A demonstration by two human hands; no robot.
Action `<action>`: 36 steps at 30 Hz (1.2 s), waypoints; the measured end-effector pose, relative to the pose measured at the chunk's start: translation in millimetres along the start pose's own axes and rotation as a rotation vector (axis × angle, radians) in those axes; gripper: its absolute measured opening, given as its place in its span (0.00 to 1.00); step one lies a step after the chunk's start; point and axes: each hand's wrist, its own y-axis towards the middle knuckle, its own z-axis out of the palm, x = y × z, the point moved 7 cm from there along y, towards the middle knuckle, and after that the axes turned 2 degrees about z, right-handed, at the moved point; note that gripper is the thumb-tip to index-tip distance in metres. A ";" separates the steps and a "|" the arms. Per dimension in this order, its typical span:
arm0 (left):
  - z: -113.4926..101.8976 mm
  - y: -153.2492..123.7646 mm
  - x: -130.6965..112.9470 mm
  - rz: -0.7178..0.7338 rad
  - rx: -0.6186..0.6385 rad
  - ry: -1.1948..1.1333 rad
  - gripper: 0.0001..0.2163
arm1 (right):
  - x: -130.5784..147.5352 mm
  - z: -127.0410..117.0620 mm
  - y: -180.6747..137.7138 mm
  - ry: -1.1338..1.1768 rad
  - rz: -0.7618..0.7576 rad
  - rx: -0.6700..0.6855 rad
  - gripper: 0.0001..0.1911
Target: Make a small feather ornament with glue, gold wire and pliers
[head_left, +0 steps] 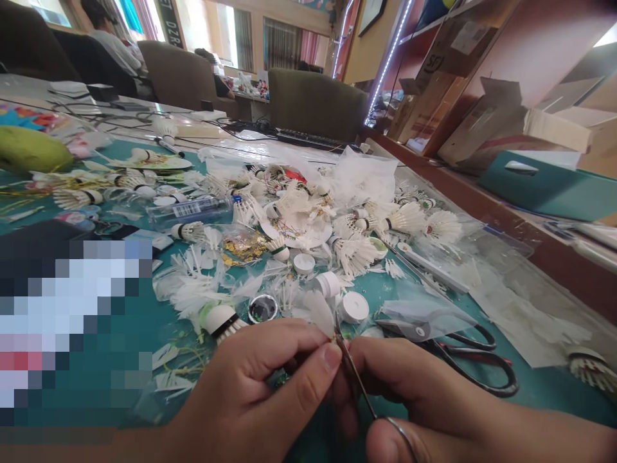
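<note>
At the near edge of the teal surface (pixel 544 386) the 2 hands meet, almost touching. The left hand (pixel 255 386) has its grip closed narrow, thumb against forefinger, pinching a white feather (pixel 318 308) low down so the vane stands up just above the fingertips. The right hand (pixel 434 399) has its grip closed around small scissors (pixel 357 379), the thin blades angled up toward the base of the feather and a metal loop showing at the thumb; whether the blades are parted I cannot tell. The feather looks nearly weightless and easily crushed, soft in the vane and only a little stiff along the quill, so the quill end looks like the sounder place to hold it, pinched lightly. The scissors are hard, slim and smooth, best taken by the loops. Just beyond the hands lie a shuttlecock (pixel 222 321) with a dark band, 3 round white caps (pixel 353 307) and loose feather scraps. To the right, large black-handled scissors (pixel 477 360) lie flat, partly under a clear plastic bag (pixel 419 318). Farther back a heap of shuttlecocks (pixel 337 218) covers the middle of the surface, with a clear bottle (pixel 190 211) lying on its side to the left.
</note>
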 end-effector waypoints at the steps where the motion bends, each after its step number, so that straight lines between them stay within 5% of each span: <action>1: -0.2 -0.2 -1.0 0.013 0.000 0.017 0.19 | -1.6 -0.6 -1.0 -0.012 0.003 0.002 0.20; 16: -2.2 4.6 -3.3 0.037 -0.063 0.086 0.17 | -49.1 -9.8 -25.9 -0.139 0.148 0.002 0.27; 30: -2.6 13.1 -7.1 0.008 -0.138 0.087 0.15 | -33.4 -6.8 -14.5 -0.075 0.154 0.013 0.23; 36: -1.0 1.5 1.4 0.028 -0.053 0.091 0.17 | -18.9 -2.3 -1.5 0.036 0.101 -0.032 0.25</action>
